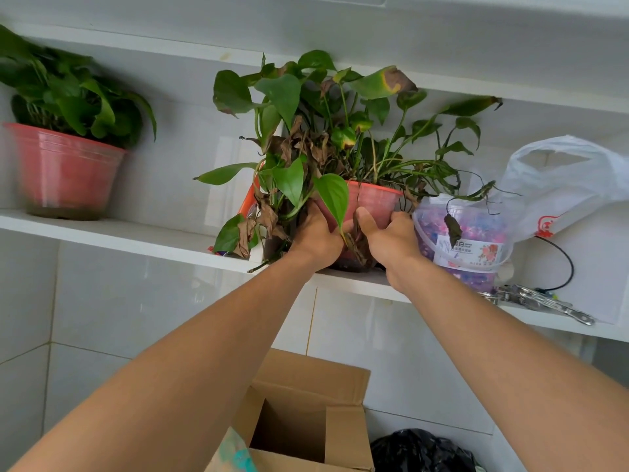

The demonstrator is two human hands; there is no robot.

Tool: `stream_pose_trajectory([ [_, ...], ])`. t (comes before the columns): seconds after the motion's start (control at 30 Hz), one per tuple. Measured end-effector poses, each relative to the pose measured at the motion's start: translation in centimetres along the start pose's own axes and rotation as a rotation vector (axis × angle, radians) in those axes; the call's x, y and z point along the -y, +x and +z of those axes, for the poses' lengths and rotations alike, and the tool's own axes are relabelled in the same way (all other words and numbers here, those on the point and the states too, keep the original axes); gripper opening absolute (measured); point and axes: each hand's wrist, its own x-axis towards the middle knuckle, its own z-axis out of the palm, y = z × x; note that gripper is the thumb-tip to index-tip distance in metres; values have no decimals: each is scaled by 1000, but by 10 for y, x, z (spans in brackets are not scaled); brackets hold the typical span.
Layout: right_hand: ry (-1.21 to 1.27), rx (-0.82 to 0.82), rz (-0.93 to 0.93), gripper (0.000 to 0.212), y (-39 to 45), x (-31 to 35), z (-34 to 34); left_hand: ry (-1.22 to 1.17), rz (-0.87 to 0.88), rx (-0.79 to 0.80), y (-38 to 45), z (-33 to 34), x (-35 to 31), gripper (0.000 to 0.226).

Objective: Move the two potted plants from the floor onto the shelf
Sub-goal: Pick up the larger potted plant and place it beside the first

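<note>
Both hands (354, 238) grip second pot (372, 202) on shelf (136, 235).

A single head-worn camera looks forward and slightly upward, close to the white shelf (119, 235) at arm's reach.

One clear plastic tub (466, 240) of purple and blue contents, labelled, lid on; one white plastic bag (561, 185) just right of it; metal hardware (541, 301) and a black cable (561, 260) below the bag. Lower down: one open cardboard box (306, 420); one black bag (422, 451) beside it. White tiled wall (102, 301) behind.
</note>
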Motion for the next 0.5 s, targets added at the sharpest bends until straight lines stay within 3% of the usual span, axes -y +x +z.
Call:
stream_pose_trajectory([
  [0.13,-71,47,25,54,0,7,-7,1,-39,5,-9,-3,-8,61],
  [0.37,-171,39,37,52,-11,23,-16,101,-17,-28,-34,-23,-21,21],
  [0.5,-161,43,46,48,-19,41,-25,135,-45,17,-46,-38,-34,17],
])
